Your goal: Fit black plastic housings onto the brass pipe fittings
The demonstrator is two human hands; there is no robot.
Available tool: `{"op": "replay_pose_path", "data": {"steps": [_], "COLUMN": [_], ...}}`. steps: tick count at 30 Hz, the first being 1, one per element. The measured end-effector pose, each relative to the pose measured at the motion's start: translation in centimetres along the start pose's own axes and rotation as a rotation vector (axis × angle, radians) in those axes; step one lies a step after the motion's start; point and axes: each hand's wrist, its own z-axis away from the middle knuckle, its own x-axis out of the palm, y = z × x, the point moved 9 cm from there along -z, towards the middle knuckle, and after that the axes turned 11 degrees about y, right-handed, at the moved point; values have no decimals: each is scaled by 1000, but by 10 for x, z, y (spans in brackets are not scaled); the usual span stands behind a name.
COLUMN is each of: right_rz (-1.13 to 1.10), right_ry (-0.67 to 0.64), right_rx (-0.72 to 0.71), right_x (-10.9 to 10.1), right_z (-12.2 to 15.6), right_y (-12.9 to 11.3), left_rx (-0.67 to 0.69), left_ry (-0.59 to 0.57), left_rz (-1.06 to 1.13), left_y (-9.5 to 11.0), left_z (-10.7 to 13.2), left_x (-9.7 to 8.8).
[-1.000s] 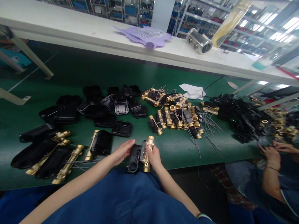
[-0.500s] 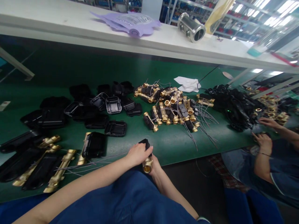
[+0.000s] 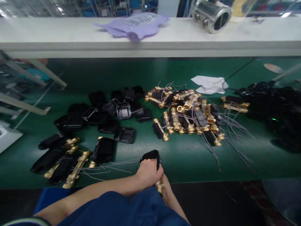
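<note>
Near the table's front edge, my left hand is wrapped over a brass pipe fitting with a black plastic housing. The housing sticks out beyond my fingers, and a brass end shows below, close to my blue clothing. My right hand grips the same piece from the right side; most of its fingers are hidden. To the left lies another brass fitting under a black cover, with thin grey wires running toward my left hand.
Black plastic cases lie scattered at left centre. Brass fittings with black covers rest at front left. A heap of wired brass fittings sits right of centre. Above runs a white shelf carrying a purple bag and a metal cylinder.
My view has swung right and levelled, so the co-worker's hands are out of sight. The held fitting is turned, with its black housing now pointing away from me and showing more.
</note>
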Motion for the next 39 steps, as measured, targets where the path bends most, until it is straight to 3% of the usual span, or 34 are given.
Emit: {"op": "replay_pose_path", "data": {"steps": [3,6,10,13,15,17,21,24,28,30,34,36,39], "right_rz": [-29,58,286,572,750,874,985,956,1331,1510,1674,1747,1827], "right_ry": [2,-71,-258,-527,-723,-851,-923,-730,12,243,308,334,360], "right_rx": [129,32,-193,-160,-89,-52,-97,-334,-901,-959,-838,-791,-740], "right_x": [6,29,92,143,165,172,169,162,130,121,118,119,120], "right_z": [6,15,37,55,65,70,66,42,-6,-26,-67,-78,-85], "right_y": [6,-15,-57,-64,-62,-63,-71,-108,-200,-226,-228,-223,-216], "left_rx": [-91,-125,61,32,-131,-282,-260,-230,-223,-240,-322,-364,-478], "left_ry": [13,67,310,522,649,733,760,786,935,1021,1050,991,837], "left_rz": [81,227,392,454,503,560,654,703,592,463,146,8,-117], "left_y": [-28,-58,-85,-124,-157,-180,-178,-174,-189,-205,-248,-272,-310], "left_z": [2,16,67,111,129,135,112,97,107,121,139,139,131], "left_x": [-7,-29,-90,-124,-129,-121,-102,-111,-165,-196,-236,-241,-232]}}
